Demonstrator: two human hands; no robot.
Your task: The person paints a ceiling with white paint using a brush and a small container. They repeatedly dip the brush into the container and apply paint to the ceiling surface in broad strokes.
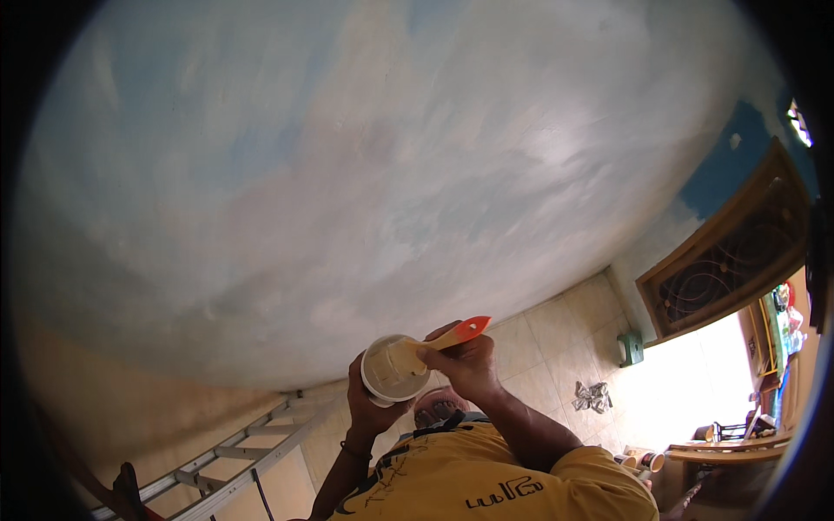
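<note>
My left hand [363, 410] is wrapped round a round white tub [367, 375] at its left and lower side. Pale, cream-coloured paint shows inside. In my right hand [472, 369] is a paintbrush [466, 333] with a light handle that ends in a red-orange tip. The brush slants down to the left, and its head is over or in the tub; whether the bristles touch the paint, I cannot tell. Both hands are close together in front of my yellow shirt [473, 478]. Beyond them rises a wall [347, 191] painted in cloudy blue, white and grey.
A metal ladder [239, 452] stands at the lower left. To the right are a wooden door panel with a grille [721, 269], a small green stool [631, 349], a crumpled grey-white thing [592, 398] on the tiled floor [556, 334], and round containers [645, 458].
</note>
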